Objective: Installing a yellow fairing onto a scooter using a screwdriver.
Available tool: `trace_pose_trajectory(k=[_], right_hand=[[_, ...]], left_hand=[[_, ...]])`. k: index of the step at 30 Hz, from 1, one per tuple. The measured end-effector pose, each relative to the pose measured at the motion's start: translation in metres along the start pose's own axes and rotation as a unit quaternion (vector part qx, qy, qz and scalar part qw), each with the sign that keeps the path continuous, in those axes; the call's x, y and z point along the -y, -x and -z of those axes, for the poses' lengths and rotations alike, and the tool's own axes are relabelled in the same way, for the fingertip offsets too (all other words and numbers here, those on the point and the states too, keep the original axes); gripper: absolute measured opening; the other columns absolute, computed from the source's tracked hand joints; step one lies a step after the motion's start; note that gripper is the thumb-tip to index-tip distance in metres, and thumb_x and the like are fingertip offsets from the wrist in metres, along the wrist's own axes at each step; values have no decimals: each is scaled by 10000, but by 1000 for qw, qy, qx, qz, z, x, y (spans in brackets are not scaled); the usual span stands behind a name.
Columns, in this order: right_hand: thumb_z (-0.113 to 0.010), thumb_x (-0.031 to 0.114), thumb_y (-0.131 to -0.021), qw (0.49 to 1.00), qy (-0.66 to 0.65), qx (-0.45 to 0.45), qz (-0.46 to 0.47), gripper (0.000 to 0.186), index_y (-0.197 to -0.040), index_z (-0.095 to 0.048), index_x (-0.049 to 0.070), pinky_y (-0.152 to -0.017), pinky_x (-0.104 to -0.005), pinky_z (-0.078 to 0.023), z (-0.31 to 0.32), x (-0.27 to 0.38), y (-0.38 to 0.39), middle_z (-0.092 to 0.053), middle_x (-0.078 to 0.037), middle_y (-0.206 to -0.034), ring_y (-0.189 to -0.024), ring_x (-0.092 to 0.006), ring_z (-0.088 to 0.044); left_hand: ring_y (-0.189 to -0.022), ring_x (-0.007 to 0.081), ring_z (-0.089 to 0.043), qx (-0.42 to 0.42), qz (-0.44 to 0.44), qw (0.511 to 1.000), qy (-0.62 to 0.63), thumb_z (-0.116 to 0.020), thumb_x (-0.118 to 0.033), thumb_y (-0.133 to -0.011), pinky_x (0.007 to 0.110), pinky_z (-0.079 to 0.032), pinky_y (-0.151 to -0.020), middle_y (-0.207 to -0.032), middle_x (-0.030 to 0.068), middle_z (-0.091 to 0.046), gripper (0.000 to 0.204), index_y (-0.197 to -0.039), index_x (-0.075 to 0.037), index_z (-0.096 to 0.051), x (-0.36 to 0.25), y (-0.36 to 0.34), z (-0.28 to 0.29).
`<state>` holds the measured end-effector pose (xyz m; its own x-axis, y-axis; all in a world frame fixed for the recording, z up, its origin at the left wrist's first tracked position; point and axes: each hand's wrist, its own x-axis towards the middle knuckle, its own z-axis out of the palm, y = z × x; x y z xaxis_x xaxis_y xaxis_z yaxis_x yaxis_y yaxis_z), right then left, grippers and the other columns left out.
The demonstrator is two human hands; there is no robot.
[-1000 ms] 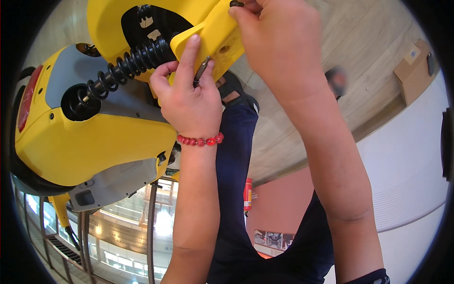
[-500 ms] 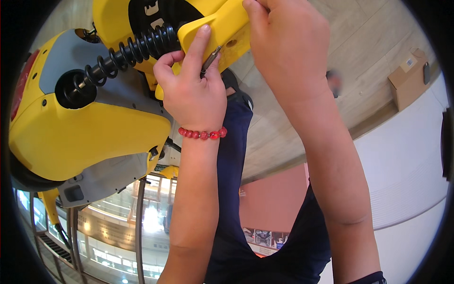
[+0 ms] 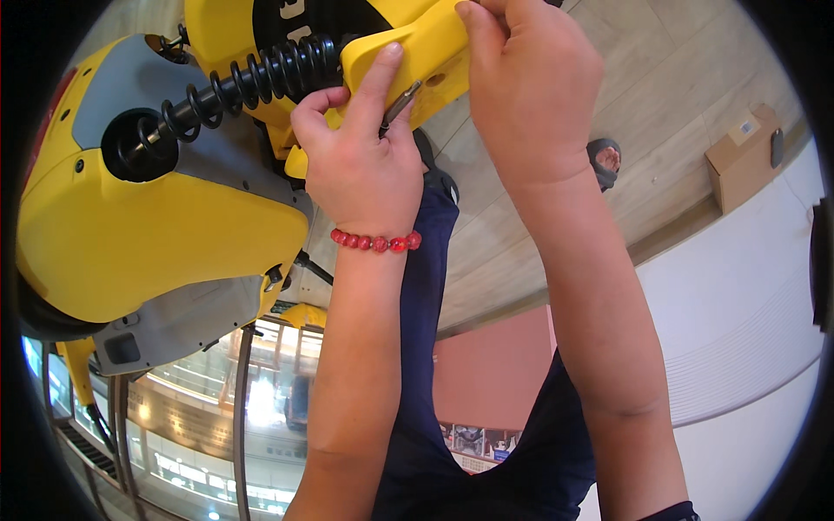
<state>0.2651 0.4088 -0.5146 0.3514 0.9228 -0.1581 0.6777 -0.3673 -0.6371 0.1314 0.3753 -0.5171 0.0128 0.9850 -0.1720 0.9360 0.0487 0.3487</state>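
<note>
The yellow panel (image 3: 408,52) is up top, right by the black coil spring (image 3: 252,82). It's touched by the left hand (image 3: 365,169), a small metal bit (image 3: 403,104) being gripped between those fingers; whether anything's pinched by the right hand (image 3: 539,95) can't be told.

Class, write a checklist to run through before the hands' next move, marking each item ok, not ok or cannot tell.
1. Left hand touching the yellow part: ok.
2. Slim metal tool in hand: ok, held in the left one.
3. Right hand fully in view: not ok, cut off by the picture's top edge.
4. Hole in the yellow part uncovered: ok.
5. Black spring-wound shaft fastened inside the round black recess: cannot tell.
</note>
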Motion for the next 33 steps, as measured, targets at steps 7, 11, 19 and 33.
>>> trace_pose_trajectory(k=[7,11,19,33], right_hand=[[-641,84,-820,999,33,-12,12,100,-790,-576,14,-677,-437,-465,-4,-5,3,-574,-176,-757,-755,-370,-573],[-640,66,-812,999,29,-2,-34,107,-765,-558,18,-667,-439,-459,0,5,-2,-559,-173,-732,-755,-374,-568],[-627,27,-808,994,-35,-78,69,60,-817,-571,9,-662,-434,-455,-14,-17,6,-570,-171,-768,-747,-362,-560],[-595,87,-869,1000,23,17,-9,145,-771,-541,-6,-682,-453,-440,3,-3,-8,-555,-198,-762,-772,-382,-549]], left_hand=[[-852,206,-564,19,22,1000,-6,-768,-166,-764,295,-513,-697,-967,88,-521,453,-1174,-330,-669,-4,0,3],[-829,231,-595,6,4,1000,-12,-783,-142,-722,341,-537,-634,-1006,69,-503,539,-1170,-403,-639,0,1,0],[-852,208,-547,11,2,1000,12,-763,-145,-761,299,-500,-721,-932,78,-516,461,-1176,-323,-670,-2,0,2],[-836,207,-546,12,7,1000,5,-764,-148,-763,298,-498,-709,-928,74,-513,463,-1179,-325,-667,-1,0,2]])
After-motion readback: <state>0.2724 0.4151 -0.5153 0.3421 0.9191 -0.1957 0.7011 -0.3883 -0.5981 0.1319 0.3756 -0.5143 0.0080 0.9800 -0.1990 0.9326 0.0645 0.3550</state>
